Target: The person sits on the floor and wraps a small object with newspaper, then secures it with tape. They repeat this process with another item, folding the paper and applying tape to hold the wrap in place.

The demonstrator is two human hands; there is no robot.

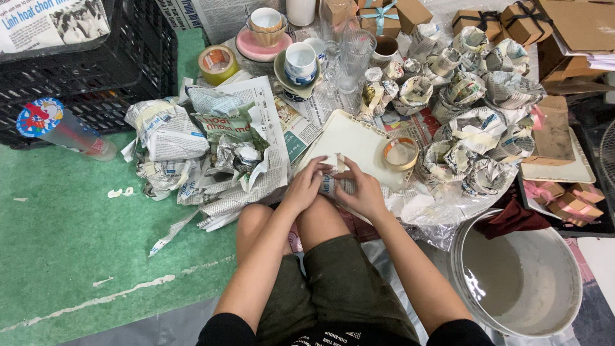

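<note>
My left hand [307,182] and my right hand [360,189] meet over a small newspaper-wrapped bundle [334,172], both gripping it with fingers pressed on a strip of pale tape. The bundle rests at the near edge of a cream tray [346,138]. A roll of tape [400,154] lies on that tray just right of my hands. My knees are directly below my hands.
Many newspaper-wrapped items [474,122] pile to the right. Cups [300,63], glasses [353,54] and another tape roll [218,63] stand behind. Crumpled newspaper [218,147] lies left, a black crate [96,70] far left, a white bucket [519,282] near right, gift boxes [564,198] beside it.
</note>
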